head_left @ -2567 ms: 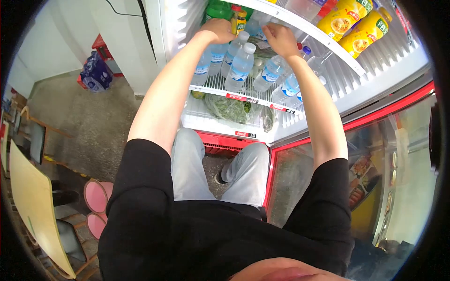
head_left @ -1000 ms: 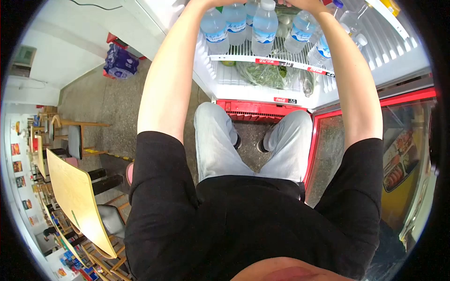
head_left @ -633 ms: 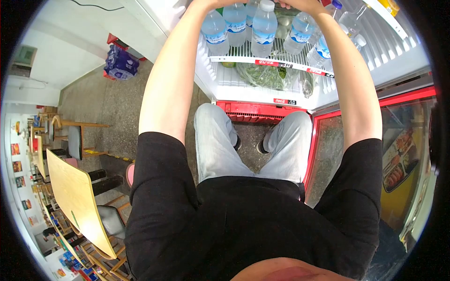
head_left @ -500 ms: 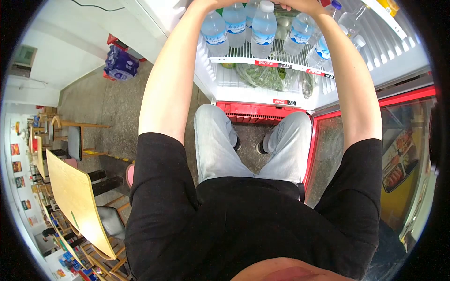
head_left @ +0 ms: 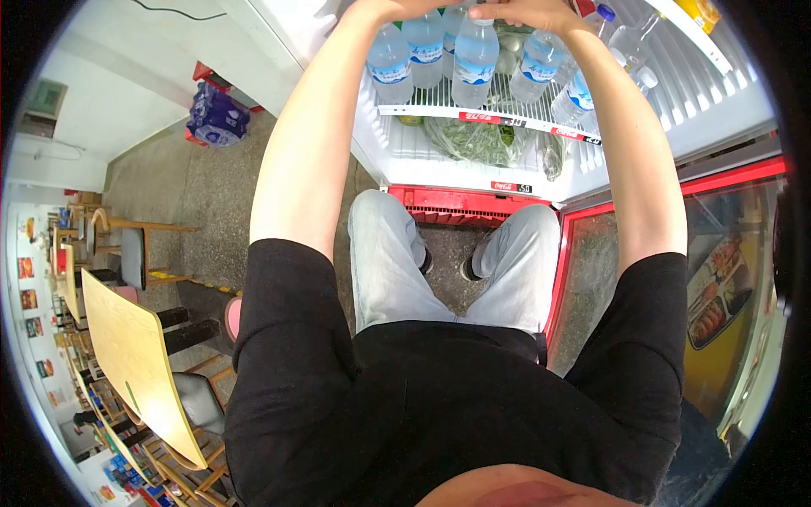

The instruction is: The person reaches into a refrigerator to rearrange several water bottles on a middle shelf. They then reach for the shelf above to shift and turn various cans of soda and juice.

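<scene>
At the top edge of the view both hands reach in over the upper shelf (head_left: 439,111) of an open fridge. My left hand (head_left: 410,8) is above the bottles at the left, its fingers mostly cut off by the frame. My right hand (head_left: 524,12) has its fingers at the cap of the front middle water bottle (head_left: 476,63); whether they grip it is unclear. Beside it stand more bottles, one at the left (head_left: 389,66) and one at the right (head_left: 537,66). Bagged green vegetables (head_left: 481,139) lie on the level below.
The glass door (head_left: 591,279) with its red frame stands open at the right. A purple-wrapped pack (head_left: 217,114) rests on the floor at the left. Yellow tables (head_left: 135,363) and chairs (head_left: 133,258) stand farther left. My knees are close to the fridge's red base (head_left: 456,203).
My right hand has come lower and to the left, onto the top of the front middle bottle, whose cap is now covered. My left hand shows slightly more at the top edge.
</scene>
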### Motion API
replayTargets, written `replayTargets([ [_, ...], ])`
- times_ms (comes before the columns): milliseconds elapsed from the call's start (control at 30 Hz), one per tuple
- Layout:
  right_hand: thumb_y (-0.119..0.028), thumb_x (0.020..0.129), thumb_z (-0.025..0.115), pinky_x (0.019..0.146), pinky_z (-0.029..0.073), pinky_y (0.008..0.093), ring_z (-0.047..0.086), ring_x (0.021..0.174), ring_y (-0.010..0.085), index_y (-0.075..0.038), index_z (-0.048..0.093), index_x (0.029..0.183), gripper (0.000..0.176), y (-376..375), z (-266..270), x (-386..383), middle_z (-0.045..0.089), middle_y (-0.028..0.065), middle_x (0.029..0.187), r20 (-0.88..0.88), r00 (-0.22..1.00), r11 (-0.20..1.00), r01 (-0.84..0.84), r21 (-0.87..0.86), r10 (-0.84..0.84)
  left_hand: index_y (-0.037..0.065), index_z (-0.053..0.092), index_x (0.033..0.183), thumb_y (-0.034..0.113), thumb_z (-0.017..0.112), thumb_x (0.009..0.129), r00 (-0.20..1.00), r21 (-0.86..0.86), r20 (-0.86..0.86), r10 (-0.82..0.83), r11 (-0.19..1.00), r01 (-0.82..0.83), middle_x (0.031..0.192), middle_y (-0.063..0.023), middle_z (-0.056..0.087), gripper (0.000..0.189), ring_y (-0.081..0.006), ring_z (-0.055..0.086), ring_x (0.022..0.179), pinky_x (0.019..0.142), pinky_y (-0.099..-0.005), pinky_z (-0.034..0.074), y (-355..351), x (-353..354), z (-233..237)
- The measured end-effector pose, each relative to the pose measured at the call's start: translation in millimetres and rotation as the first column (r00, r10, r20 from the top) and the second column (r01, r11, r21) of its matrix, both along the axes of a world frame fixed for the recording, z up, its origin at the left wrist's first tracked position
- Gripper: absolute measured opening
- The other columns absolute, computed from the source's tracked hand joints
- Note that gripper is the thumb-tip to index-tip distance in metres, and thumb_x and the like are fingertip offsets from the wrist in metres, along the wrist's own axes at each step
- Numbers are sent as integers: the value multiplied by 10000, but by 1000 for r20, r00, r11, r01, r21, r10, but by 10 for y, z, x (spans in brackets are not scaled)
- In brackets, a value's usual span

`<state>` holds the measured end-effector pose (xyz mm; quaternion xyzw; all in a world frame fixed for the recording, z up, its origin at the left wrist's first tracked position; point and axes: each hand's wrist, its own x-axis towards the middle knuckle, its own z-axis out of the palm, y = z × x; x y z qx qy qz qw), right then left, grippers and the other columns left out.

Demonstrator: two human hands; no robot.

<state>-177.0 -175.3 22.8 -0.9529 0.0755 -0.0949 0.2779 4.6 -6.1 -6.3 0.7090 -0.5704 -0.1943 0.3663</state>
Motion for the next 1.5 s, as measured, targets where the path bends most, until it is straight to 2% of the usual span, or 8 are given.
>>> replayTargets([
  [367,-445,797,844,589,500,319,616,614,122,-10,733,764,450,46,47,-51,681,44,667,-40,997,997,-64,37,66,101,546,1477,331,692,967,998,15,-52,-35,999,36,1080,-80,694,578,-149,588,791,682,-295,505,23,-36,24],
  [467,-389,792,825,583,495,325,609,601,122,1,722,770,405,38,26,-54,669,53,656,16,998,997,-54,-54,54,115,556,1471,333,697,966,999,16,-40,13,1000,-13,1046,-60,691,567,-140,575,774,677,-290,498,46,-103,39],
  [567,-360,781,815,586,500,337,610,588,130,10,701,763,388,54,59,-87,654,56,652,-41,998,999,-46,2,46,124,563,1467,331,702,965,998,42,57,26,999,-28,1012,-54,688,560,-140,568,756,674,-287,495,71,-135,98],
  [667,-338,775,816,583,511,332,607,581,130,4,692,774,364,-32,28,-55,638,41,654,-43,997,991,-72,-116,68,122,564,1465,334,703,965,1000,10,-26,9,1000,-9,985,-57,688,560,-143,570,733,665,-291,496,79,-88,40],
  [767,-309,769,813,576,524,324,613,592,128,-5,692,805,329,97,107,-159,634,27,666,-83,996,986,-29,164,44,123,568,1460,344,704,965,1000,41,15,17,999,-17,963,-65,684,559,-149,576,713,656,-297,496,85,-126,95],
  [967,-229,783,767,562,535,314,627,591,132,-12,679,818,237,-15,29,-78,642,33,690,-76,995,996,-68,56,72,107,560,1457,371,703,962,997,23,74,28,999,-30,928,-73,674,578,-155,585,709,650,-304,497,47,-95,55],
  [1167,-231,782,754,569,521,320,608,611,131,-17,661,812,235,23,45,-57,629,28,693,-97,994,987,-40,155,55,101,558,1453,383,690,965,991,30,133,-5,1000,2,953,-85,689,579,-160,601,718,668,-309,508,30,-44,48],
  [1500,-244,773,762,672,489,345,602,690,166,4,675,838,271,-286,-84,-56,666,69,730,3,999,998,-45,-51,45,111,564,1436,350,684,970,996,24,85,7,1000,-9,1000,-90,692,537,-169,619,780,697,-311,518,37,-83,51],
])
